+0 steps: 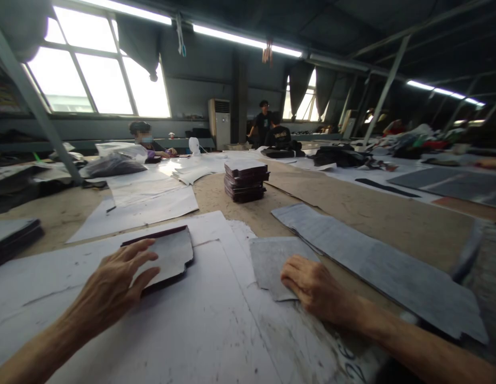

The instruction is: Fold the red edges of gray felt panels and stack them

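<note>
My left hand (130,269) has its fingers apart, over a pale panel with folded dark edges (174,253). That panel lies on white paper sheets (208,314), and I cannot tell if the fingertips touch it. At the right, my right hand (306,282) has its fingers curled closed on a flat grey piece (272,261), whose lower right part is hidden under the hand. Beyond both hands stands a stack of dark-edged panels (246,184). Long grey strips (376,261) lie layered beside my right forearm.
Another dark stack (14,237) sits at the left edge. Brown board (352,194) covers part of the table. A slanted metal post (44,114) rises at the left, near plastic-wrapped material (116,162). A masked person (146,141) and two others (272,128) are farther back.
</note>
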{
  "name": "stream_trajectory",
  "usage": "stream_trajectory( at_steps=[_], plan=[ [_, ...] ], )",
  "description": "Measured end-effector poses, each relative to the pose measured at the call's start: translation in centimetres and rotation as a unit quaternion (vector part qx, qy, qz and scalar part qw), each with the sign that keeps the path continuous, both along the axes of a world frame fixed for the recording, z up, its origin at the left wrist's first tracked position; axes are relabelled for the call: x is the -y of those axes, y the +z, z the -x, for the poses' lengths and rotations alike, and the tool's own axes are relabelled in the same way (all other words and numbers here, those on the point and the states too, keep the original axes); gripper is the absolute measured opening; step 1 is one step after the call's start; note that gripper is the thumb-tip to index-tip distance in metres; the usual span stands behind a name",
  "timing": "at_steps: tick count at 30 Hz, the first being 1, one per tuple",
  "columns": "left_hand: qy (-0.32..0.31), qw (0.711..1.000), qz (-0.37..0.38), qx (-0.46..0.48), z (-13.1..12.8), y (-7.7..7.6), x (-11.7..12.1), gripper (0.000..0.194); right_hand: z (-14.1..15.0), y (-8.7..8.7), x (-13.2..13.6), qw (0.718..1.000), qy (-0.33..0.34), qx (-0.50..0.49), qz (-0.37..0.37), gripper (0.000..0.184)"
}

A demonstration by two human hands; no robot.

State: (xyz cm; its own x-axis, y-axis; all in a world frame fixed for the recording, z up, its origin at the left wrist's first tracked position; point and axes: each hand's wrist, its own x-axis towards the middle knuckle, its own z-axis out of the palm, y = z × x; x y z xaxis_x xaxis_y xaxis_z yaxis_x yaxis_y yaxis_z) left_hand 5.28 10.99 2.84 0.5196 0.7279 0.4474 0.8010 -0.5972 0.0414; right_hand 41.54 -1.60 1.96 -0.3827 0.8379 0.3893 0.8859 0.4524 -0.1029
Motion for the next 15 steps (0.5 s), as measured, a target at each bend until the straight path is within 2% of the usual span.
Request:
stream_trajectory(
  at_steps=[4, 8, 12, 15],
  plan=[
    [-0.056, 0.998, -0.002, 0.035, 0.9, -0.2, 5.2, 0.029, 0.0, 0.5, 1.1, 0.999, 0.038, 0.008, 0.008, 0.011],
    [-0.112, 0.992, -0.029, 0.056, 1.5, -1.5, 9.7, 0.022, 0.2, -0.3, 2.6, 0.994, 0.052, 0.065, -0.077, 0.020],
    [-0.135, 0.985, -0.041, 0.099, 2.1, -2.7, 12.1, 0.021, 0.4, -0.6, 2.0, 0.987, 0.053, 0.089, -0.126, 0.030],
    [-0.122, 0.986, -0.046, 0.107, 3.5, -2.9, 13.0, 0.025, 1.2, 1.0, 1.2, 0.982, 0.013, 0.066, -0.175, 0.027]
  ],
)
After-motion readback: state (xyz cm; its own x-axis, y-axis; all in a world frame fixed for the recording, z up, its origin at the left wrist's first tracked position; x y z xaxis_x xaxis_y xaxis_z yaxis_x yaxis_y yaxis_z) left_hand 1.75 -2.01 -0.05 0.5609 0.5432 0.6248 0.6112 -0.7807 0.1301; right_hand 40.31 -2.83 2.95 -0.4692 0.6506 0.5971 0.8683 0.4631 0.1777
